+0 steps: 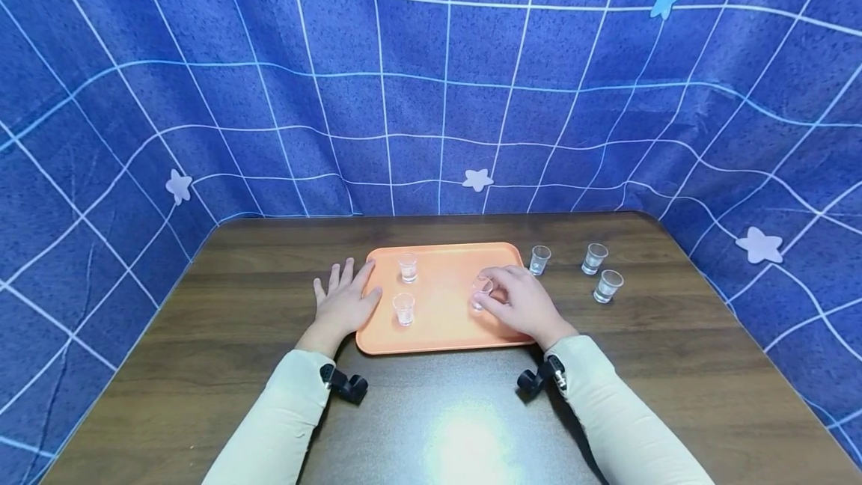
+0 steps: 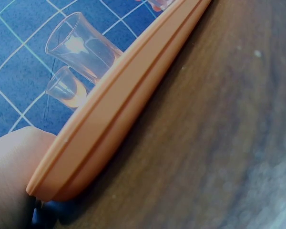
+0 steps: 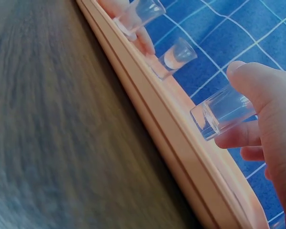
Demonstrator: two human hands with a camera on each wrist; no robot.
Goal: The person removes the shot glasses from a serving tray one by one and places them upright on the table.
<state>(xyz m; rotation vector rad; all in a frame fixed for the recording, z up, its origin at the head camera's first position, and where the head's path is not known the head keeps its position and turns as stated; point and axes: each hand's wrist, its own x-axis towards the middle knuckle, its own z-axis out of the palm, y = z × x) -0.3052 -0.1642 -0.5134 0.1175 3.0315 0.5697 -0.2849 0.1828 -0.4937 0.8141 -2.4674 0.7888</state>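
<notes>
An orange tray (image 1: 441, 324) lies on the wooden table. My left hand (image 1: 342, 307) rests at its left edge, fingers spread and the thumb side along the rim. Over the tray's right half, my right hand (image 1: 524, 304) pinches a small clear shot glass (image 3: 221, 113) between thumb and fingers. That glass is upright, its base close over the tray surface in the right wrist view. Two more shot glasses stand on the left half of the tray, a rear one (image 1: 408, 269) and a front one (image 1: 404, 310).
Three more shot glasses stand on the table right of the tray: one near its corner (image 1: 539, 261), a rear one (image 1: 594, 258) and a front one (image 1: 608, 287). A blue curtain (image 1: 411, 111) with white grid lines and stars surrounds the table's back and sides.
</notes>
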